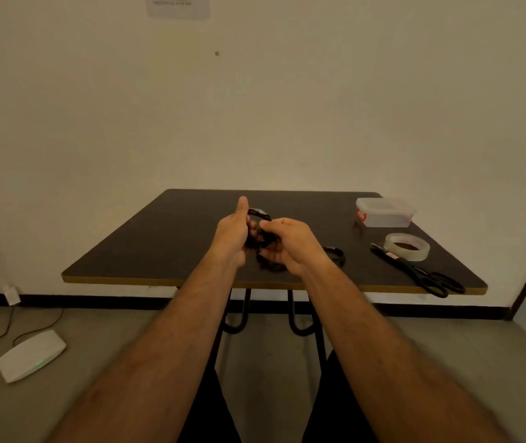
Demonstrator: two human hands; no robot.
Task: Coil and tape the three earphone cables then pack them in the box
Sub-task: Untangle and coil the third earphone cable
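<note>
Black earphone coil (259, 230) gripped by left hand (231, 238) (thumb up), right hand (290, 244) pinching it.

The desk (159, 244) is dark brown with a thin yellow edge on the near side. The earphone cables (335, 252) on it are black. At the far right, the box (384, 214) is clear and whitish with a red clip. The tape roll (407, 247) near it is pale and half transparent. The scissors (421, 273) are black with a small red and white mark. The wall (255, 107) is cream, the floor (127, 330) grey, and a white device (30, 354) there shows a green light.
</note>
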